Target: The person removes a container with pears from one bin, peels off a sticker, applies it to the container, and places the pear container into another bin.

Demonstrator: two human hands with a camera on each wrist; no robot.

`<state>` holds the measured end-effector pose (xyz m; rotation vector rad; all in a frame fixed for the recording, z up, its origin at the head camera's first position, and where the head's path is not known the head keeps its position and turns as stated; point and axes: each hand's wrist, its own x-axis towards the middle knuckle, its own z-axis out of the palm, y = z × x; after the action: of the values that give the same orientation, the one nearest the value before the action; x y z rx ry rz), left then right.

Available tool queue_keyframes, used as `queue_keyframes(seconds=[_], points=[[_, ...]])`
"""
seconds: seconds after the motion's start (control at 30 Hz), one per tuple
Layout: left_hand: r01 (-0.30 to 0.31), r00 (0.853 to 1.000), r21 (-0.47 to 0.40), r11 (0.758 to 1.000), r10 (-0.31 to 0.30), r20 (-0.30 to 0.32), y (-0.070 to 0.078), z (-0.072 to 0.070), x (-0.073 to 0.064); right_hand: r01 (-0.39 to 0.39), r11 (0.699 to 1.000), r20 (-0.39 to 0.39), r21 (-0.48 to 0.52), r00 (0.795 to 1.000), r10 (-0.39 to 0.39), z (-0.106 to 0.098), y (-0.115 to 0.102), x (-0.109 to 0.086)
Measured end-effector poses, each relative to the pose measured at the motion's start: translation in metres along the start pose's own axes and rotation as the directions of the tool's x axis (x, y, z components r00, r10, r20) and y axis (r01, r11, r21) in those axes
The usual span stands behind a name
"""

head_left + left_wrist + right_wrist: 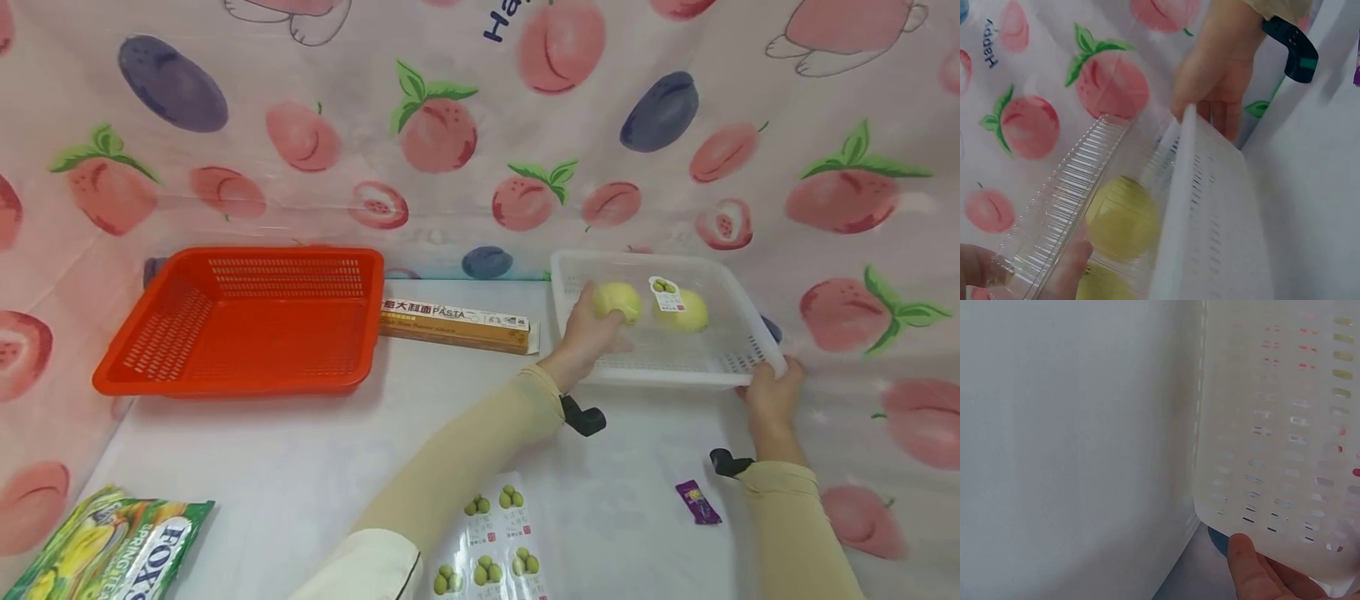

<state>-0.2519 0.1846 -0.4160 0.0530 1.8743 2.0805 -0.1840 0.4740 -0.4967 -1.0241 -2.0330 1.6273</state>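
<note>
My left hand (587,340) reaches into a white plastic basket (647,377) at the right. It grips the near edge of a clear plastic box (1079,187), thumb on one side in the left wrist view. Two round yellow fruits (1124,219) lie inside the box, seen through its ribbed wall. On top of the box is a white label (667,295) printed with fruit. My right hand (775,400) holds the basket's near right corner; in the right wrist view its thumb (1242,550) lies against the perforated wall. Its other fingers are partly hidden.
A red basket (225,387) stands at the left, with a pasta box (453,327) beside it. A sheet of fruit stickers (491,533), a small purple packet (698,502) and a green Fox's bag (112,546) lie nearer. A fruit-print cloth (450,225) hangs behind the table.
</note>
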Motion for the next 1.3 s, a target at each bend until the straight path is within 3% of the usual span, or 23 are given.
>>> queue_keyframes(seconds=[0.13,0.3,0.57,0.63,0.87,0.93,1.1,1.3], points=[[0.026,1.000,0.029,0.999,-0.026,-0.015,-0.006,0.010,0.004,-0.008,1.000,-0.015,-0.026,1.000,0.008,-0.005,0.001,0.002],[0.030,0.999,0.076,0.997,-0.028,-0.023,-0.011,0.013,0.006,-0.011,1.000,-0.023,-0.011,1.000,0.011,-0.003,0.004,0.008],[0.061,0.998,0.073,0.995,-0.060,-0.015,-0.017,0.015,0.012,0.045,0.999,-0.010,0.030,0.999,-0.045,-0.006,0.024,0.026],[0.062,0.998,0.072,0.995,-0.060,-0.024,-0.018,0.017,0.015,0.029,0.999,-0.015,0.024,0.999,-0.028,-0.005,0.019,0.022],[0.064,0.997,0.088,0.994,-0.060,-0.052,-0.019,0.024,0.024,0.041,0.999,-0.005,0.023,0.999,-0.041,-0.006,0.033,0.039],[0.071,0.996,0.126,0.989,-0.063,-0.063,-0.018,0.025,0.027,0.031,1.000,-0.011,-0.001,0.999,-0.031,-0.003,0.020,0.023],[0.129,0.989,0.263,0.956,-0.105,-0.104,-0.016,0.027,0.034,0.014,0.999,-0.033,-0.048,0.999,-0.015,0.003,-0.008,-0.010],[0.248,0.969,0.397,0.884,-0.227,-0.100,-0.018,0.027,0.040,0.025,0.999,-0.018,-0.036,1.000,-0.025,-0.002,0.008,0.007]])
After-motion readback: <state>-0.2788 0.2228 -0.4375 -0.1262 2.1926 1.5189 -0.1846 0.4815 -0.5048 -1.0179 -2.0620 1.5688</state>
